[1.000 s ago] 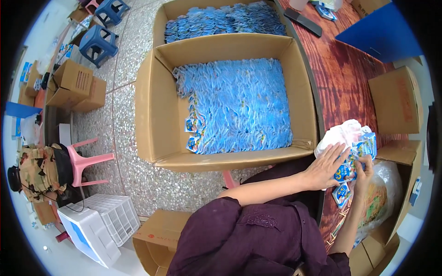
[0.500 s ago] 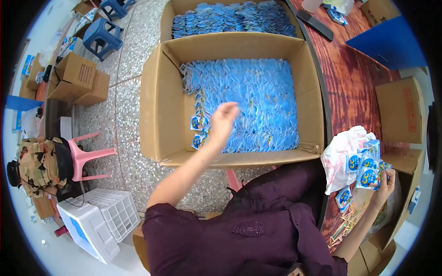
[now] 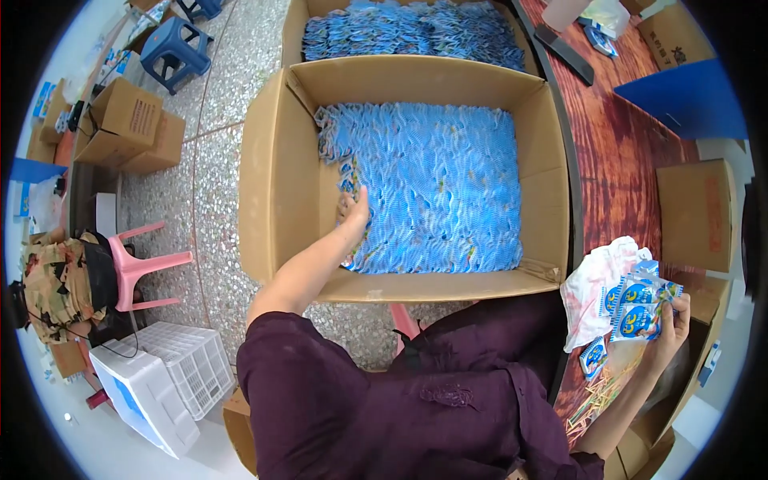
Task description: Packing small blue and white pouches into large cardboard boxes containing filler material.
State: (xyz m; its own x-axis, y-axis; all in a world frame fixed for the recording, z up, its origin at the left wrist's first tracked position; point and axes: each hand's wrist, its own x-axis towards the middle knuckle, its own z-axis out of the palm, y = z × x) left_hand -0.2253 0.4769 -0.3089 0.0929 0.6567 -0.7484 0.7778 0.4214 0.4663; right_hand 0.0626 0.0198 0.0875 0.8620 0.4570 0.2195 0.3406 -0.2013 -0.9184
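Observation:
A large cardboard box [image 3: 292, 200] stands in front of me, filled with tightly packed rows of small blue-and-white packets [image 3: 440, 184]. Inside its left part, my left hand [image 3: 352, 214] reaches down to a short row of packets beside a narrow gap. Its thumb points up and its fingers curl round the packets at the row, partly hiding them. Over the table at the right, my right hand [image 3: 676, 324] is closed on several blue-and-white packets [image 3: 638, 308], fanned out and overlapping. Behind them lies a white-and-pink cloth or bag [image 3: 588, 292]. One loose packet [image 3: 593, 358] rests below it.
Thin coloured sticks [image 3: 596, 404] lie scattered on the reddish wooden table [image 3: 596, 176]. A second box of packets [image 3: 412, 34] stands beyond the first. At left are a pink stool [image 3: 152, 268], a blue stool [image 3: 176, 52], white crates [image 3: 196, 364], brown cartons [image 3: 124, 124] and another person [image 3: 60, 288].
My left hand has moved left and down from above the packed rows to the short row at the box's left side. The right hand still holds its packets, with little movement.

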